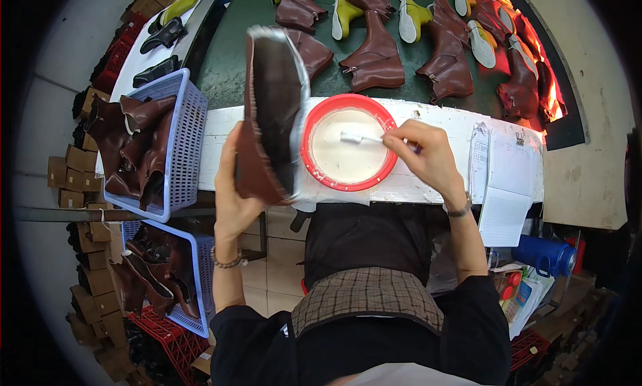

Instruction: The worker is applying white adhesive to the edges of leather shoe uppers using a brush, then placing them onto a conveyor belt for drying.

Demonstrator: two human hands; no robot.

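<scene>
- Over the white worktop (217, 139), the left hand (235, 202) has a brown boot (271, 118) firmly gripped, tipped so its dark opening shows, just left of the red bowl (306, 145)!
- Across from it, well apart, the right hand (424, 152) pinches a small brush (354, 139), its head over the creamy white liquid (341, 162); whether the bristles are wet, I can't tell.
- So, mid-job by my reading: brush and boot are not touching, and whether any liquid is on this boot I can't make out.
- Look beyond: brown boots (374, 58) line the green table (267, 12), yellow-green footwear pieces (418, 18) among them.
- Left flank, more boots fill the upper blue basket (187, 132) and lower blue basket (204, 272); finished or waiting, nothing shows which.
</scene>
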